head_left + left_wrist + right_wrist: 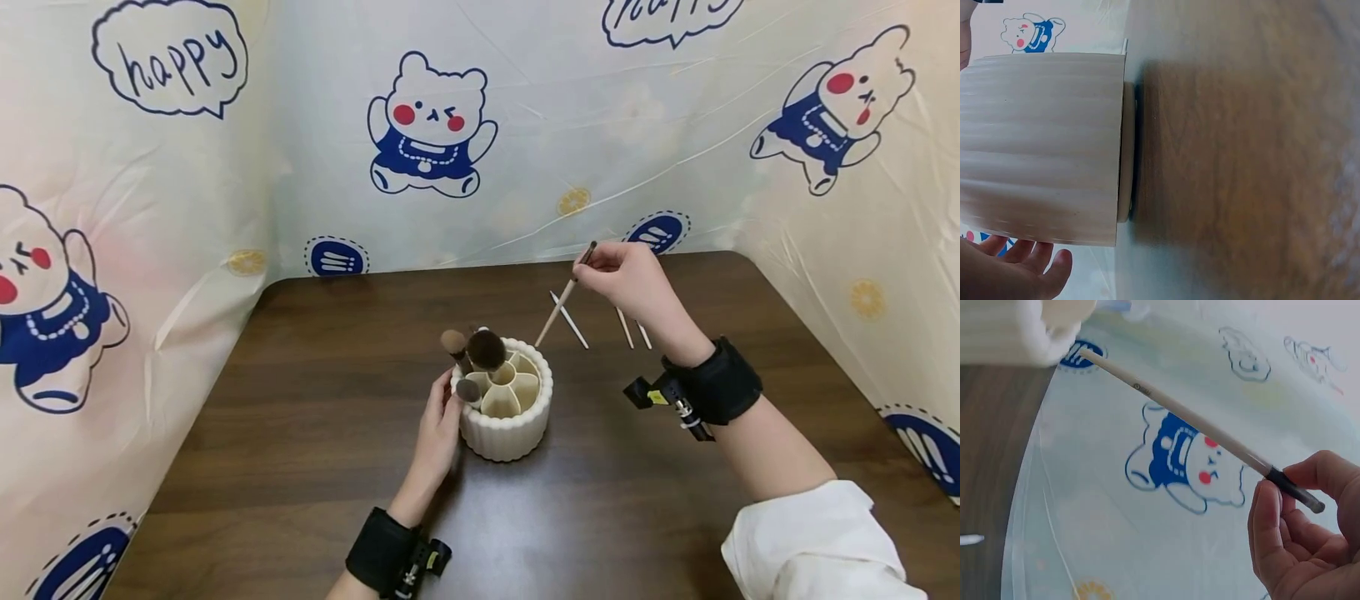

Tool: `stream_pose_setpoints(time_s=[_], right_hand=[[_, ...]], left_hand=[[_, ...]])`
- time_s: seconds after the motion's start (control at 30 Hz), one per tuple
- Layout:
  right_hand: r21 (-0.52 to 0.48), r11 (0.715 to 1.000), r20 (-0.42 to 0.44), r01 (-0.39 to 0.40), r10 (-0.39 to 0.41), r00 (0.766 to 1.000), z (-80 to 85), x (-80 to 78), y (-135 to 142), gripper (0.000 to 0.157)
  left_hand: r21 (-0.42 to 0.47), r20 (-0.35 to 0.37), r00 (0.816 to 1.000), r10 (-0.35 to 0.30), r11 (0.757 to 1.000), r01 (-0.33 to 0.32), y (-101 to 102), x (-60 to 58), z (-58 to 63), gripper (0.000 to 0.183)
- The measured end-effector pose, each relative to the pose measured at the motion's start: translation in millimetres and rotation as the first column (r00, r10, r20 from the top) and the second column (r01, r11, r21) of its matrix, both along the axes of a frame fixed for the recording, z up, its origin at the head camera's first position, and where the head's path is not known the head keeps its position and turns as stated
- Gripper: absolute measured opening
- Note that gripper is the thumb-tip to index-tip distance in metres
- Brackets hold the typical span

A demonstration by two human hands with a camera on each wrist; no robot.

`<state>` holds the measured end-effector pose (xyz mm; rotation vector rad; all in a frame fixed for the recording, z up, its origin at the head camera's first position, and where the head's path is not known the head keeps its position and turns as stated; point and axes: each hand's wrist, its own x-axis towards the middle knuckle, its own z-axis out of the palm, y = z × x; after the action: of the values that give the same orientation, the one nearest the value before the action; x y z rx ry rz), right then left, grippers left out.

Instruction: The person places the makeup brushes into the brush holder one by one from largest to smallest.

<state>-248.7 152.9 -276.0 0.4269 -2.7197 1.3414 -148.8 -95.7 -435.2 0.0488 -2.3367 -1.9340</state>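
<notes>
Brush (1200, 427) slants beside holder (504, 437), white sticks (571, 321) nearby.

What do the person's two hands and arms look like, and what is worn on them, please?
The left hand and right hand wear no gloves. Each wrist has a wide black band, left and right, with a small dark device showing a yellow mark. The right arm has a loose white sleeve; no left sleeve is visible.
</notes>
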Motion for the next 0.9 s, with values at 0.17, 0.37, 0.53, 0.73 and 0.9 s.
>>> stream_pose_setpoints(time_s=[0.17, 0.37, 0.53, 0.73, 0.9], right_hand=[[0.029, 0.997, -0.007, -0.077, 0.077, 0.997, -21.2, -0.9, -17.7, 0.014], [0.097, 0.978, 0.065, -0.185, 0.179, 0.982, -50.5, 2.4, -33.5, 0.011], [0.146, 0.960, 0.075, -0.238, 0.229, 0.970, -59.5, 8.2, -42.3, 0.008], [0.198, 0.943, 0.089, -0.269, 0.256, 0.963, -64.0, 15.6, -49.7, 0.007], [0.206, 0.940, 0.098, -0.271, 0.256, 0.962, -62.0, 20.5, -53.0, 0.007]], left_hand=[[0.000, -0.007, 1.000, 0.004, 1.000, -0.004, 0.0, -1.0, 0.8, 0.045], [0.005, 0.002, 1.000, -0.005, 1.000, 0.005, 0.2, -1.0, 0.2, 0.045], [0.004, -0.003, 1.000, -0.004, 1.000, 0.004, 0.5, -0.9, 1.0, 0.045], [0.009, -0.005, 1.000, -0.005, 1.000, 0.005, 0.3, -0.7, 1.8, 0.045], [0.004, -0.010, 1.000, -0.002, 1.000, 0.002, 0.0, -0.3, 1.9, 0.045]])
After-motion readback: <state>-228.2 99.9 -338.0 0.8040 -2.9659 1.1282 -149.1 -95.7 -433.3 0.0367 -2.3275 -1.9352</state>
